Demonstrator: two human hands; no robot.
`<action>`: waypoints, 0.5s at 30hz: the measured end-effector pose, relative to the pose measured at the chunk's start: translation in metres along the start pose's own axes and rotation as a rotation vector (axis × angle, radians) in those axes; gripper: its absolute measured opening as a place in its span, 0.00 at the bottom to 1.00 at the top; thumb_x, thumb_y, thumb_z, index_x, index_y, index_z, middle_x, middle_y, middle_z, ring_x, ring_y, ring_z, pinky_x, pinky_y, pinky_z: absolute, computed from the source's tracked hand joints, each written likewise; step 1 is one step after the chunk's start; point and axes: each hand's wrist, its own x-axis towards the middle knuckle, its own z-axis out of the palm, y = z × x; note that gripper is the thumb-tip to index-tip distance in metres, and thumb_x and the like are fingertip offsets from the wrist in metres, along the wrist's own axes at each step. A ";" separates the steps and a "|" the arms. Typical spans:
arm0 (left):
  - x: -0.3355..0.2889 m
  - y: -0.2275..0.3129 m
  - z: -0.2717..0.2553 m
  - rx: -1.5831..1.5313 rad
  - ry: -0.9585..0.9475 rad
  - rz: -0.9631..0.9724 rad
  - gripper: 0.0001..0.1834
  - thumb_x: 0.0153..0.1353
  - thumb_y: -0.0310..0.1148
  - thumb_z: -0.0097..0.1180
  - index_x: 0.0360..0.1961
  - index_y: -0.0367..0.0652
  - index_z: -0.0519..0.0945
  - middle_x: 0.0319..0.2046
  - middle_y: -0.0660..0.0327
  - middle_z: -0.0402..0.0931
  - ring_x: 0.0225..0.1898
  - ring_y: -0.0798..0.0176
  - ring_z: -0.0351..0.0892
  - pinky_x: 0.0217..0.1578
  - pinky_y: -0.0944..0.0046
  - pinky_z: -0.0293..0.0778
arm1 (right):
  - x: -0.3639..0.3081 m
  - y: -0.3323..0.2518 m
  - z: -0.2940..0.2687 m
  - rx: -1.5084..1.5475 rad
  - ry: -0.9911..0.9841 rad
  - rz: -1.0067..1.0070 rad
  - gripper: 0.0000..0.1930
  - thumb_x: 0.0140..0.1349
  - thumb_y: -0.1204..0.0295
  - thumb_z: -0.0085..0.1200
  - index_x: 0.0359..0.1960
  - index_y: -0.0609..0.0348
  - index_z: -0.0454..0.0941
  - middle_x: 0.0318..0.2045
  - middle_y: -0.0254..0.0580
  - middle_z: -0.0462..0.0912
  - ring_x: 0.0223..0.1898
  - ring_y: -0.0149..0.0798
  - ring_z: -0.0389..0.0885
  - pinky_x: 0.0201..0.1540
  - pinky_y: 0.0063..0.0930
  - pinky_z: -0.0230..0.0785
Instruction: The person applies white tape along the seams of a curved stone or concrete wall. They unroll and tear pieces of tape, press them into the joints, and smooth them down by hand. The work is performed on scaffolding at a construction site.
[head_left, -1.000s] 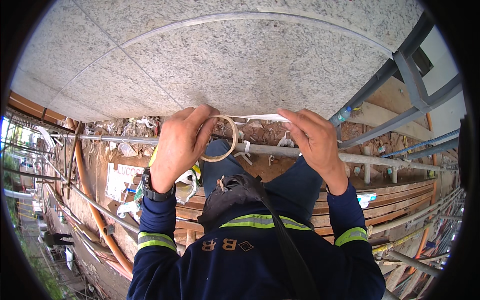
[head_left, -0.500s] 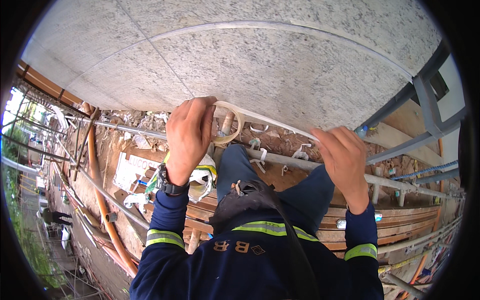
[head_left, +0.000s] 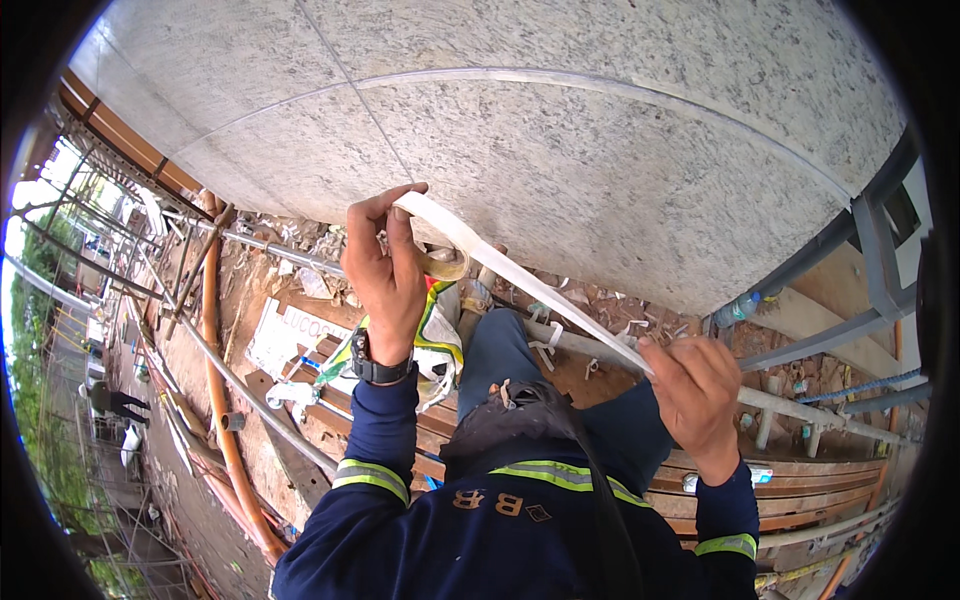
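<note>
A strip of pale masking tape (head_left: 540,289) runs stretched between my two hands, in front of a speckled grey wall panel (head_left: 560,150). My left hand (head_left: 385,270) grips the tape roll (head_left: 446,266), with the thumb and fingers at its rim and the strip coming off near the fingertips. Seen partly edge-on, the roll hangs beside that hand. At the strip's other end, my right hand (head_left: 697,395) pinches the tape between thumb and fingers. A thin seam line (head_left: 350,82) and a long curved joint cross the panel above the hands.
Wooden planks (head_left: 800,487) and grey pipes (head_left: 790,405) lie below me. A white, green and yellow sack (head_left: 437,340) sits by my left leg. Tape scraps litter the ground. An orange pole (head_left: 222,400) stands at left, a grey metal frame (head_left: 880,250) at right. Far left is another person (head_left: 115,401).
The roll has turned from a round face-on view to nearly edge-on, and the strip now shows its broad side. My view has shifted slightly; both hands still hold the tape.
</note>
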 end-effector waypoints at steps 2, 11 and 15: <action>-0.001 -0.001 0.001 -0.048 0.015 -0.018 0.10 0.77 0.32 0.47 0.46 0.36 0.76 0.45 0.55 0.85 0.41 0.71 0.79 0.45 0.69 0.72 | -0.006 0.000 0.004 0.038 -0.017 0.015 0.18 0.51 0.75 0.67 0.47 0.54 0.85 0.26 0.33 0.74 0.30 0.39 0.78 0.31 0.34 0.66; -0.006 0.008 0.020 -0.461 0.090 -0.006 0.10 0.77 0.30 0.43 0.51 0.35 0.71 0.55 0.47 0.79 0.52 0.62 0.80 0.53 0.62 0.74 | -0.037 -0.018 0.048 0.488 -0.227 0.461 0.17 0.63 0.72 0.63 0.53 0.62 0.82 0.34 0.45 0.85 0.34 0.48 0.83 0.36 0.37 0.73; -0.010 0.013 0.025 -0.516 0.046 0.119 0.10 0.75 0.22 0.40 0.51 0.35 0.72 0.55 0.44 0.78 0.53 0.56 0.81 0.56 0.59 0.74 | -0.060 0.002 0.070 0.538 -0.335 0.707 0.17 0.64 0.70 0.63 0.52 0.63 0.82 0.41 0.47 0.87 0.43 0.45 0.87 0.42 0.34 0.76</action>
